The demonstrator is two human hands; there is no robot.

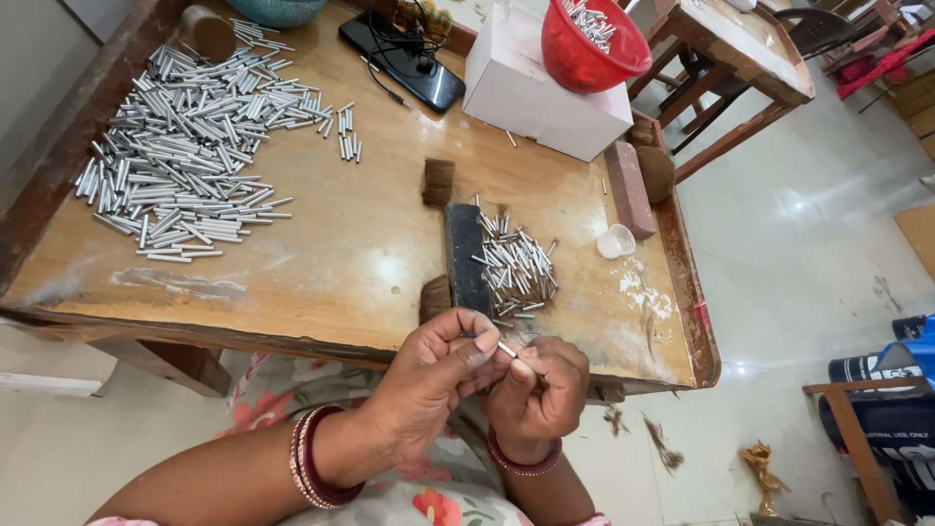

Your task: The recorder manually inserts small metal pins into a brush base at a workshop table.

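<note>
My left hand point(433, 375) and my right hand point(541, 390) meet at the near edge of the wooden table point(370, 263). Together they pinch one small silver metal tube point(507, 349) between their fingertips. Just beyond them lies a small heap of the same tubes point(516, 265) beside a dark upright block point(465, 255). Two tufts of brown bristle point(438, 181) sit near that block. A large spread of longer silver tubes point(190, 146) covers the table's far left.
A white box point(531, 93) carries a red bowl point(589, 44) with more tubes. A black phone with cable point(404, 54), a brick-like block point(630, 190) and a small clear cup point(616, 241) are on the table. Fibre scraps point(662, 443) lie on the floor.
</note>
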